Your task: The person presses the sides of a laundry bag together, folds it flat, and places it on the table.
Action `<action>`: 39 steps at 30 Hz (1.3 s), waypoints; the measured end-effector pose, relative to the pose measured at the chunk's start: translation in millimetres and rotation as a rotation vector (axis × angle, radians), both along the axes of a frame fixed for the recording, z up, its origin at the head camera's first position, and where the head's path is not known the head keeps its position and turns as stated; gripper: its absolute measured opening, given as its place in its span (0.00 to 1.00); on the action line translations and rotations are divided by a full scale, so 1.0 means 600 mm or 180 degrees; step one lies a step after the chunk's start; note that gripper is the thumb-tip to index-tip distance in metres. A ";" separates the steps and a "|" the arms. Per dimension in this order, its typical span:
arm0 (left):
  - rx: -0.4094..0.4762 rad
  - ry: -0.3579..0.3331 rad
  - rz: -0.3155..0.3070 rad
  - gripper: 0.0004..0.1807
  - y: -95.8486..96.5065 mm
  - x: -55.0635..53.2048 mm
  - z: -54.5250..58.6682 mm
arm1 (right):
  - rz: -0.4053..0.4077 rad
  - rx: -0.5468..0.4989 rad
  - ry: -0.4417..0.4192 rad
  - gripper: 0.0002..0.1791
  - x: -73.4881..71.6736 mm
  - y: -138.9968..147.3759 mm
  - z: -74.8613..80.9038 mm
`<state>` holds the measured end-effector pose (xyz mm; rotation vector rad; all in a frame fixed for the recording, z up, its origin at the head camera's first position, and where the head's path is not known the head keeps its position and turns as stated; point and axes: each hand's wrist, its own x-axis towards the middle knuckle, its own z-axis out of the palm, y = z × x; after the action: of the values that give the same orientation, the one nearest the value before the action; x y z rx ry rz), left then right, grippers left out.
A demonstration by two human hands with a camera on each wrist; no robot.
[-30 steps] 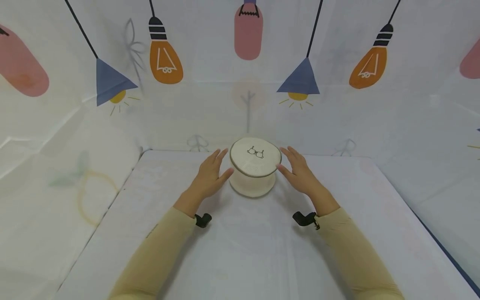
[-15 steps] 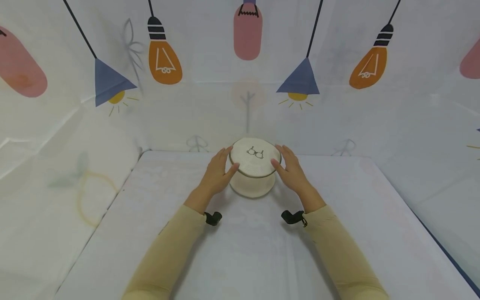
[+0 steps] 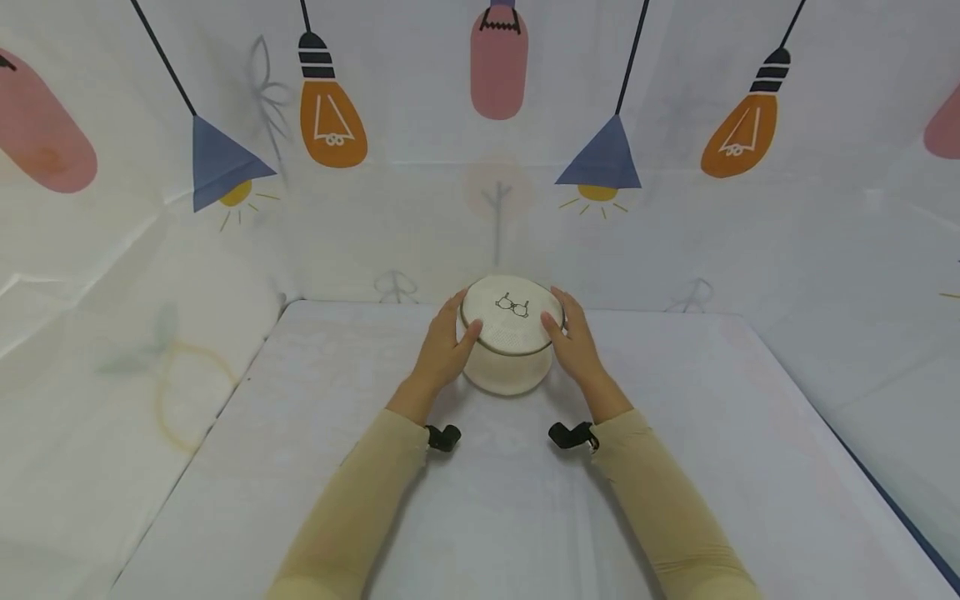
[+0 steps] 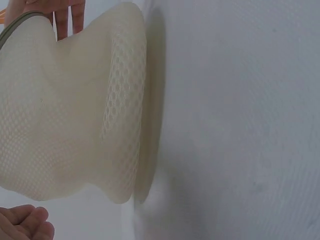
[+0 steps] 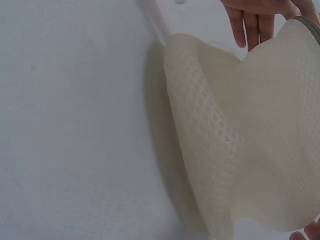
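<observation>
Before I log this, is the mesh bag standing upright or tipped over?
Upright: the mesh bag stands on the table, its round top with the glasses print facing up.

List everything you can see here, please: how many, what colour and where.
Tabletop: one, white, lower half
Mesh bag: one, cream, near the tabletop's far edge
Glasses drawing: one, black, on the bag's top
Backdrop: one, white, behind the tabletop
Printed bulbs: two, orange and black, on the backdrop
Printed lamps: two whole, blue and yellow, on the backdrop
Rounded shapes: three, pink, along the backdrop's upper part
Sleeves: two, beige, below the wrists
Wrist cameras: two, black, at the cuffs
Hands: two, bare, either side of the bag
</observation>
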<state>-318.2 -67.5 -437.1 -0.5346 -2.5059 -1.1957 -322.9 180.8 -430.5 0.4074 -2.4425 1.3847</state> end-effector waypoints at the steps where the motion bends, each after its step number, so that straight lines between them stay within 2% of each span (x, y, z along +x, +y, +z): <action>1: 0.0026 -0.0022 0.0010 0.37 0.001 0.000 -0.001 | 0.0012 -0.0045 -0.0036 0.33 -0.001 -0.001 -0.003; 5: 0.0142 -0.0102 0.0008 0.38 0.007 0.001 -0.006 | 0.0085 -0.0222 -0.0198 0.35 -0.003 -0.008 -0.012; 12: 0.0344 0.0011 -0.0025 0.38 0.020 0.002 -0.009 | 0.0086 -0.0412 -0.0356 0.35 -0.001 -0.013 -0.021; 15: 0.0366 -0.0006 -0.0013 0.39 0.024 0.004 -0.011 | 0.0108 -0.0497 -0.0443 0.35 -0.001 -0.015 -0.022; 24: 0.0379 -0.0133 -0.0007 0.41 0.029 0.006 -0.016 | 0.0133 -0.0511 -0.0452 0.35 0.000 -0.023 -0.020; 29: 0.0354 -0.0171 -0.0035 0.42 0.032 0.009 -0.010 | 0.0149 -0.0456 -0.0413 0.33 0.040 -0.039 0.027; 31: 0.0344 -0.0190 -0.0055 0.42 0.033 0.010 -0.007 | 0.0167 -0.0451 -0.0396 0.33 0.044 -0.043 0.036; 36: 0.0338 -0.0203 -0.0080 0.43 0.034 0.012 -0.004 | 0.0153 -0.0465 -0.0255 0.34 0.011 -0.038 0.003; 39: 0.0355 -0.0191 -0.0087 0.43 0.034 0.015 -0.001 | 0.0151 -0.0464 -0.0220 0.34 0.009 -0.037 0.001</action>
<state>-309.5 -47.0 -437.5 -0.5133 -2.4703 -1.3716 -317.7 158.7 -430.1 0.3910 -2.3799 1.6099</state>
